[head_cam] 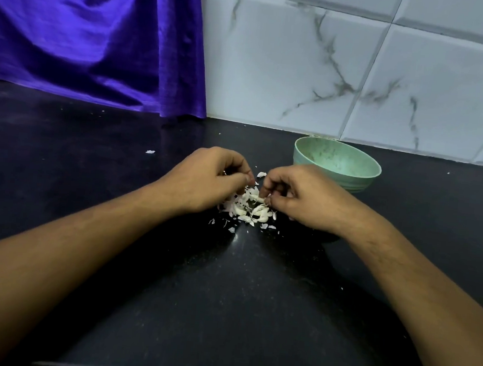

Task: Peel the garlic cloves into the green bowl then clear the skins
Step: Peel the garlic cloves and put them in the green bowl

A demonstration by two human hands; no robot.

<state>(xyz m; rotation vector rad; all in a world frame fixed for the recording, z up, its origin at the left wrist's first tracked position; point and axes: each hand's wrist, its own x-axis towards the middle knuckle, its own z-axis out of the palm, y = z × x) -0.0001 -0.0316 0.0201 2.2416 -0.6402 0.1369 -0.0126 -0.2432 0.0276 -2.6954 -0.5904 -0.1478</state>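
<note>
A heap of white garlic skins and cloves (pixel 250 208) lies on the black counter between my hands. My left hand (pixel 206 180) hovers over the heap's left side with fingers curled, thumb and fingertips pinched together over the pile; what they pinch is too small to tell. My right hand (pixel 297 198) is curled on the right side, its fingertips pinching a pale garlic clove (pixel 259 198) just above the heap. The green bowl (pixel 337 164) stands behind my right hand near the wall; its visible inside shows no cloves.
A purple cloth (pixel 101 42) hangs at the back left down to the counter. White marbled wall tiles (pixel 358 76) rise behind the bowl. Stray skin flakes (pixel 150 151) dot the black counter (pixel 225 297).
</note>
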